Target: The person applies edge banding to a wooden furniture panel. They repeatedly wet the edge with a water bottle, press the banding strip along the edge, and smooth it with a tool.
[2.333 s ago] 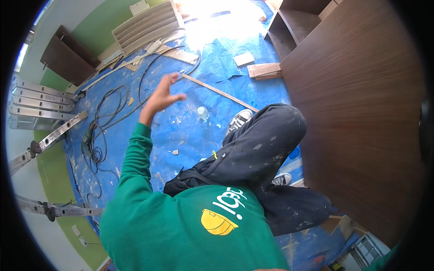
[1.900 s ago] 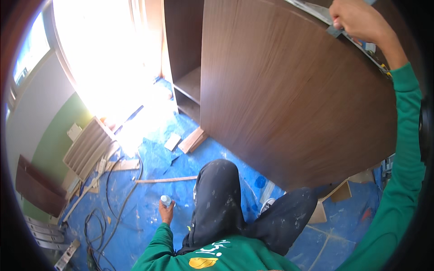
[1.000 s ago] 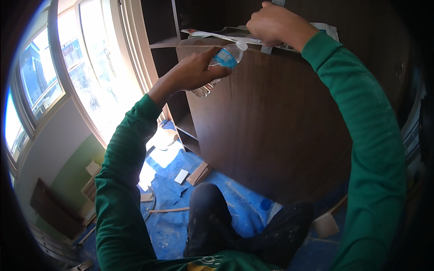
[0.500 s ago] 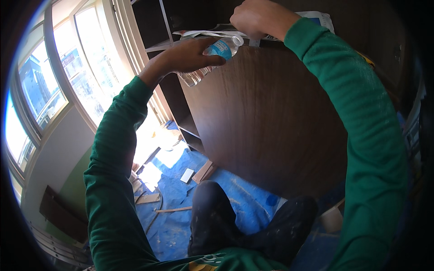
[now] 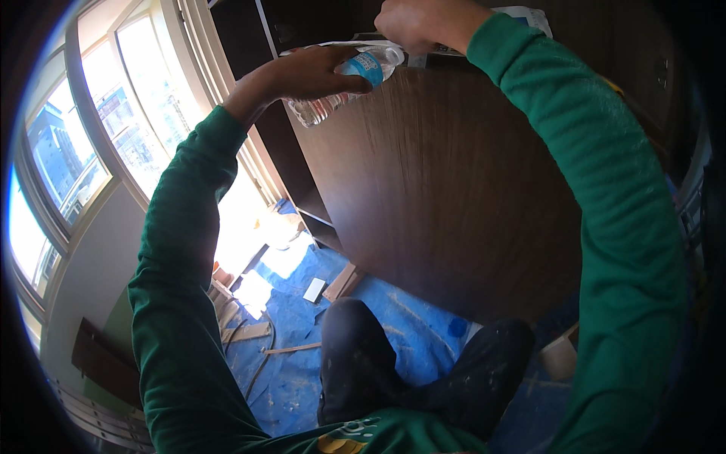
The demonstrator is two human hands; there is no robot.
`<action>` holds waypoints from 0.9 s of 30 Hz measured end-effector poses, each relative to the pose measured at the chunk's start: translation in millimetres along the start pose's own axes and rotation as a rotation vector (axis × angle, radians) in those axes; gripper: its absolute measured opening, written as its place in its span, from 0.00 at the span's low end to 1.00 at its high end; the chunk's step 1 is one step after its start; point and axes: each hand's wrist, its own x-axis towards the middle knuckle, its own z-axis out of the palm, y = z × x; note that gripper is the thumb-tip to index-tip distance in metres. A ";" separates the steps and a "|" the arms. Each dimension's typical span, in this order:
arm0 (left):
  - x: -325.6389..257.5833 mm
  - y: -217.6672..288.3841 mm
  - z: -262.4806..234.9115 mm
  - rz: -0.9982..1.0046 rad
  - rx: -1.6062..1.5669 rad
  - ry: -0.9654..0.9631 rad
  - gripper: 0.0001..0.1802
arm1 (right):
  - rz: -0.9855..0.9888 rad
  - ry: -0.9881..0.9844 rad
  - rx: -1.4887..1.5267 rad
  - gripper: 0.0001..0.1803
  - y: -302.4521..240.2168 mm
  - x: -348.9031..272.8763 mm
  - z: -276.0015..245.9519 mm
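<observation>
A broad dark wood panel (image 5: 446, 197) fills the middle of a room under work, its top edge level with the hands of a person in green sleeves. Blue sheeting (image 5: 401, 318) covers the floor below, and bright windows (image 5: 155, 76) line the left side. The person's dark trousers (image 5: 355, 363), knees bent, show pale smudges. A brown board (image 5: 104, 359) leans at the lower left, near the wall.

At the panel's upper left corner, the left hand (image 5: 310, 73) grips a clear plastic bottle (image 5: 366, 69) with a blue label, thumb along its side, the bottle tilted with its neck up and to the right. The right hand (image 5: 423, 24) is bent over the panel's top edge, just beside the neck; whether its fingers hold anything cannot be told. White paper (image 5: 523, 17) lies to its right. Wood offcuts (image 5: 344, 281) rest on the sheeting, a small white block (image 5: 314, 290) just beside them.
</observation>
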 end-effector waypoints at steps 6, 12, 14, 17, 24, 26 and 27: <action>3.9 -12.9 14.5 0.058 -0.019 0.055 0.48 | 0.030 -0.217 0.035 0.12 -2.5 2.9 -24.5; -2.6 -8.9 7.3 0.039 -0.060 -0.031 0.48 | 0.065 -0.296 0.023 0.13 -5.6 4.1 -28.1; -3.0 -7.7 10.7 0.063 -0.046 -0.007 0.48 | 0.098 -0.393 0.051 0.13 -6.4 8.0 -34.9; 3.8 -4.7 19.2 0.117 0.038 0.082 0.48 | 0.096 -0.404 0.045 0.13 -5.6 12.9 -34.8; -4.4 -8.8 18.5 0.029 0.054 0.066 0.48 | 0.058 -0.450 0.005 0.13 -6.8 13.2 -37.9; -1.4 -9.5 24.2 0.089 0.111 0.134 0.49 | 0.071 -0.458 -0.008 0.13 -7.3 14.3 -39.5; 0.0 -10.8 22.2 0.078 0.103 0.117 0.49 | 0.073 -0.440 0.000 0.13 -7.4 14.1 -40.8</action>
